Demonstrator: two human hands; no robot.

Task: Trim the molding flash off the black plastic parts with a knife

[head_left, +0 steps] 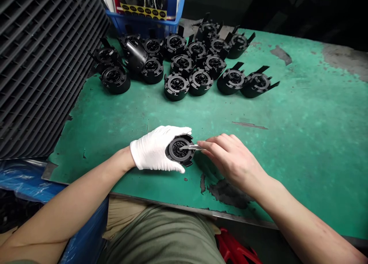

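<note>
My left hand (pixel 158 149), in a white glove, is wrapped round a round black plastic part (pixel 175 153) near the front of the green table. The part's ringed face, with small posts and a notched rim, is turned up. From the right, my bare right hand (pixel 230 154) grips a scalpel (pixel 197 147) by its metal handle. Its pointed blade lies over the middle of the part's face; whether it touches the plastic I cannot tell. My right fingertips partly hide the handle.
Several similar black parts (pixel 176 84) stand in a group across the back of the green table (pixel 310 141). Behind them is a blue bin (pixel 175 24) with black pieces in it. Dark slatted panels (pixel 43 64) rise at the left. The table's front edge runs close to my body.
</note>
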